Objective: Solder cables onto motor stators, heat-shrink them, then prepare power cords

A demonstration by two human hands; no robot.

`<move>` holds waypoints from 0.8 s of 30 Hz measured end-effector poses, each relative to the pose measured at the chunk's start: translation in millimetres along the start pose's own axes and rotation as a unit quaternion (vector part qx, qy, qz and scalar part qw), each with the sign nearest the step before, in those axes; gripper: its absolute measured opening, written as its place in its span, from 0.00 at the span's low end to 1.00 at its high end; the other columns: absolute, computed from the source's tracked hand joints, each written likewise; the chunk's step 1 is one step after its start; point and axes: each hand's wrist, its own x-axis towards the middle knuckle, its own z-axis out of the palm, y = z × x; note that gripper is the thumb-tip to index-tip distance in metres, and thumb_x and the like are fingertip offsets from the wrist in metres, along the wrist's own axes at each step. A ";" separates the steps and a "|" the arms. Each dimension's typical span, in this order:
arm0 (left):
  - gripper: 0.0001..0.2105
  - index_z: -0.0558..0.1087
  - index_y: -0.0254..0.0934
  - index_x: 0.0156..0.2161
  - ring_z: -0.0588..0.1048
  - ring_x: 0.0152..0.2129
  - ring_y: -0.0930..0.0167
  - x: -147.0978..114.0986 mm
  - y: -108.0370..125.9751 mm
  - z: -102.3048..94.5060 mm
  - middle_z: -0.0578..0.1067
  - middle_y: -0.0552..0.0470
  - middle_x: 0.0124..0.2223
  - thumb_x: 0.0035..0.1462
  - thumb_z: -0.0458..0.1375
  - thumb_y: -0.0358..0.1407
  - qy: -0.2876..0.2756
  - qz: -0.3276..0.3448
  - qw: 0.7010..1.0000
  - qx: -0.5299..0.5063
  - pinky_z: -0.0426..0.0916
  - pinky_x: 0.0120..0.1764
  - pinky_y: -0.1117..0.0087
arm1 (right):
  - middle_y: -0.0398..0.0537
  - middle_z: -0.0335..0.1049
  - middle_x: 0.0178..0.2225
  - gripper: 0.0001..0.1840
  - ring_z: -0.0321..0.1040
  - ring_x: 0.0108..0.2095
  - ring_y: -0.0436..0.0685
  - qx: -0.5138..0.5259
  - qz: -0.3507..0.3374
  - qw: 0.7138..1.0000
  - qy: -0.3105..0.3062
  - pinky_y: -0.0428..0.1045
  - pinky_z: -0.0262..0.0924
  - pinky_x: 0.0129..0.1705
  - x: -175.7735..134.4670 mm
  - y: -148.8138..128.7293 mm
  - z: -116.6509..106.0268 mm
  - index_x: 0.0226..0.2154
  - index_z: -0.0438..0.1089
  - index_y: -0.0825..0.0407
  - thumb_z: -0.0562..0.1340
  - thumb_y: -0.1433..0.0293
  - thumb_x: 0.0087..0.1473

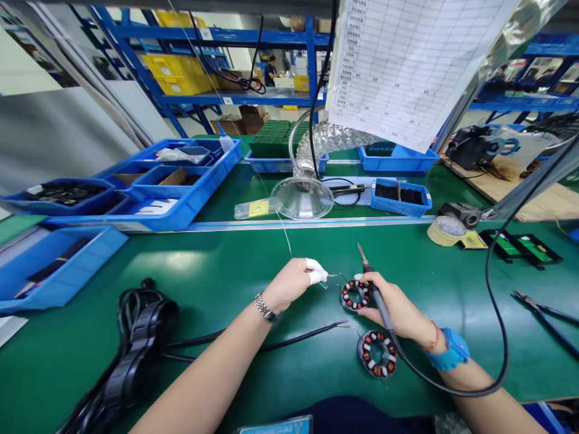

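My left hand, with white finger cots, is closed in a pinch. A thin solder wire hangs down from above into it, and a wire tip pokes out toward the right. A short blue wire shows below the fingertips. My right hand is closed around a soldering iron, its tip pointing up and away. The thumb and fingers of that hand also rest at the edge of a copper-wound stator. A second stator lies on the green bench just nearer to me.
A coiled black cable lies at left, its stripped end near the stators. Pliers lie at right. A fume funnel, tape roll and blue bins stand behind. A paper sheet hangs above.
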 end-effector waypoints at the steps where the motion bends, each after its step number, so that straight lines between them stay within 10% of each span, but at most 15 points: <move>1: 0.07 0.73 0.33 0.23 0.70 0.26 0.70 0.0 -1.1 1.1 0.74 0.52 0.24 0.44 0.57 0.35 -0.001 0.000 1.000 0.004 0.61 0.34 0.70 | 0.42 0.68 0.30 0.24 0.65 0.29 0.52 0.001 -0.006 1.000 -0.008 0.47 0.59 0.33 1.3 -1.9 0.5 0.46 0.56 0.49 0.62 0.67 0.46; 12: 0.10 0.73 0.32 0.24 0.67 0.23 0.73 -5.9 -7.1 5.7 0.72 0.53 0.23 0.44 0.59 0.39 -0.021 0.008 0.998 -0.062 0.59 0.31 0.72 | 0.46 0.67 0.32 0.08 0.65 0.32 0.51 -0.009 -0.128 0.986 0.102 0.46 0.60 0.35 45.6 -29.5 21.9 0.38 0.61 0.49 0.55 0.72 0.52; 24: 0.10 0.71 0.32 0.22 0.66 0.23 0.74 -2.0 -12.1 6.5 0.71 0.54 0.23 0.46 0.58 0.38 0.025 -0.011 0.997 -0.079 0.57 0.31 0.72 | 0.43 0.70 0.30 0.13 0.68 0.31 0.50 0.133 -0.016 0.979 0.154 0.46 0.61 0.37 55.1 -17.8 23.0 0.39 0.58 0.49 0.59 0.69 0.49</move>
